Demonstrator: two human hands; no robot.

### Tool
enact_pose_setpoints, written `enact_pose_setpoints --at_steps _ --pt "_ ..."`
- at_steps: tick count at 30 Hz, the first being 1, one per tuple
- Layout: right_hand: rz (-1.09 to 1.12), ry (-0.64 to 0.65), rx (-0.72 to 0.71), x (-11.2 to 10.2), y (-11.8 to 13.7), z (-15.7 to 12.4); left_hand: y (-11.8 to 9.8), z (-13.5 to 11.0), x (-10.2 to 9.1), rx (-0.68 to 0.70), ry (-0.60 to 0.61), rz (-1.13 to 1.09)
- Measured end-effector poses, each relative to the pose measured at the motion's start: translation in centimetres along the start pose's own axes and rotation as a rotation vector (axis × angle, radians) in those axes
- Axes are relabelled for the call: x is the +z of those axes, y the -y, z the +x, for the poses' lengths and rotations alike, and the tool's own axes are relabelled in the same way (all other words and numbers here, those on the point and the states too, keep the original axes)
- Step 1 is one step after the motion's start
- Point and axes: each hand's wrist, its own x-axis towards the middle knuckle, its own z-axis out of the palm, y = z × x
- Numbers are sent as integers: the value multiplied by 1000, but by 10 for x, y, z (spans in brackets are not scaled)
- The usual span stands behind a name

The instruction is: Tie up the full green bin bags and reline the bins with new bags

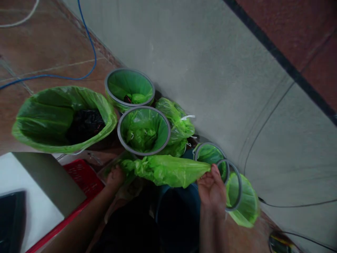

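A green plastic bag is stretched sideways between my two hands, bunched at its left end. My left hand is closed around the gathered end. At the other end my right hand, palm up, pinches the bag's corner between thumb and fingers. Below the bag stands a dark blue bin with a dark inside. Just behind the bag is a round bin with a grey rim, lined in green and holding crumpled green bags. Right of my right hand, a loose grey ring leans by a green liner.
A large green-lined bin with black plastic inside stands at left. Another grey-rimmed bin is behind it. Tied green bags lie against the grey wall. A red crate and white box are at lower left. A blue cable crosses the floor.
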Motion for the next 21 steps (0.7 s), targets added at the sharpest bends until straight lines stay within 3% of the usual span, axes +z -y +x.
enact_pose_setpoints --at_steps 2,5,7,9,12,15,18,21 --pt "16 -39 6 -8 3 10 -6 -11 -2 -8 -74 62" --pt "6 -80 31 -15 -1 18 -19 -25 -1 246 -200 143" --pt "-11 -72 64 -17 -7 18 -28 -24 4 451 -197 150" --pt "-27 -54 94 -16 -11 15 -38 -13 10 558 -137 138" --pt "-34 -47 94 -17 -11 12 -50 9 15 555 -9 157" --pt "-18 -69 51 -25 5 15 -54 21 9 562 77 142" --pt "-18 -101 -66 -43 37 26 -41 16 -8 548 45 10" --pt "-10 -165 -215 -70 76 39 -14 1 -29 464 -90 -129"
